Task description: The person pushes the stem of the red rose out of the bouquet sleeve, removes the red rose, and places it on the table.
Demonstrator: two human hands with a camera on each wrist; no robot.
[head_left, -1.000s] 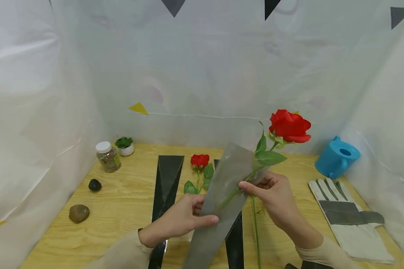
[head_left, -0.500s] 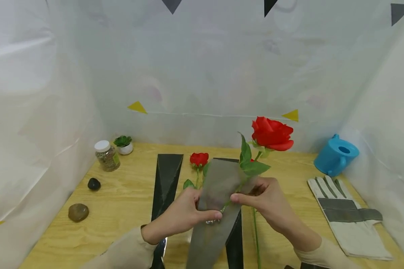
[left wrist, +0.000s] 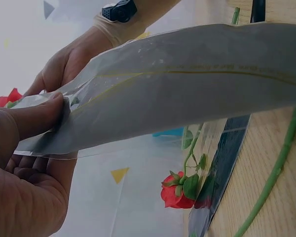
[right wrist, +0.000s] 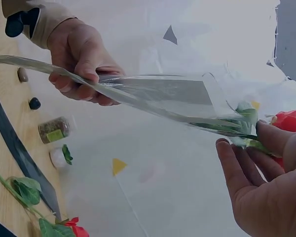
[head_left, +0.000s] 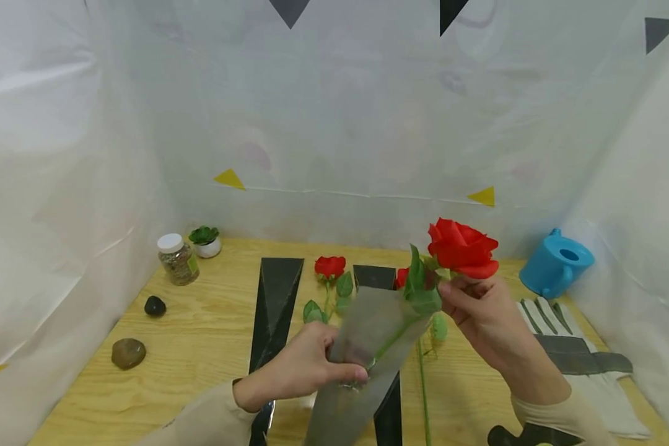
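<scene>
Two hands: both busy on one red rose point(head_left: 461, 249) and its clear plastic sleeve point(head_left: 368, 347), held above the wooden table point(head_left: 201, 347).
Left hand: the left hand point(head_left: 301, 371) pinches the sleeve's edge between thumb and curled fingers, partway down its length.
Right hand: the right hand point(head_left: 479, 316) pinches the stem just under the bloom, its other fingers loosely spread.
Rose: stem already inside the sleeve, leaves at the mouth, bloom above it.
Step in hand: I'd judge the rose is being seated in the sleeve, nearly home.
Next move: probably easing the leaves past the mouth without creasing them.
Left wrist view: shows the stem as a pale line through the plastic, which the head view barely shows.
Right wrist view: shows the sleeve's open mouth round the leaves.
Head view only: spare roses point(head_left: 331, 267), dark sleeves point(head_left: 275, 297), a work glove point(head_left: 580, 365), a blue watering can point(head_left: 557, 263).
</scene>
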